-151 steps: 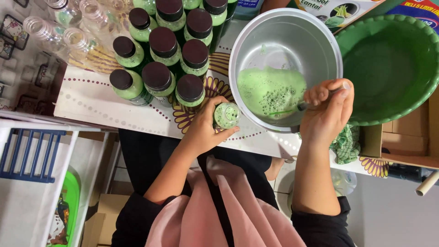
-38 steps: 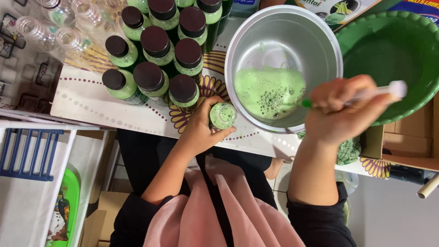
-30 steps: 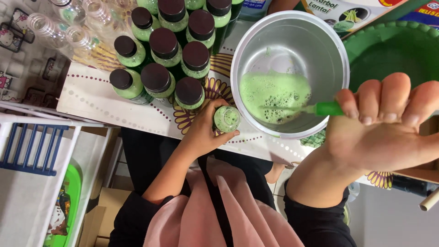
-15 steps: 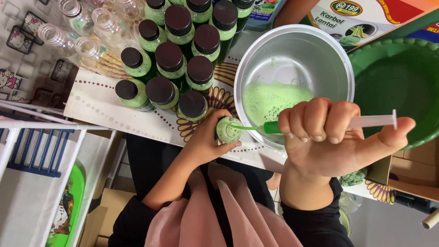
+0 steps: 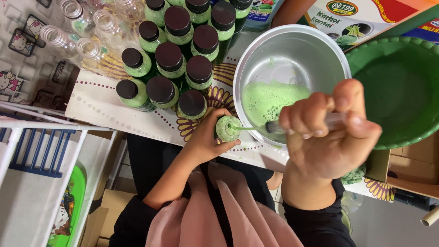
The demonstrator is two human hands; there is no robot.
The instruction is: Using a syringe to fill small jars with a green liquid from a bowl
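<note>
My left hand (image 5: 206, 139) grips a small open bottle (image 5: 228, 128) filled with foamy green liquid, at the table's near edge. My right hand (image 5: 329, 132) is wrapped around a clear syringe (image 5: 272, 126), thumb on its plunger, and the syringe's thin green tip reaches into the bottle's mouth. Just behind stands a metal pot (image 5: 292, 50) with frothy green liquid (image 5: 270, 98) at its bottom.
Several filled green bottles with dark caps (image 5: 176, 59) stand in rows left of the pot. Empty clear bottles (image 5: 80, 34) lie at the far left. A green plastic basin (image 5: 402, 89) sits to the right. A white rack (image 5: 41, 155) stands below the table at left.
My right hand lifted the syringe out of the pot's liquid, swung it toward me and brought its tip to the bottle in my left hand. The plunger is now pressed in further.
</note>
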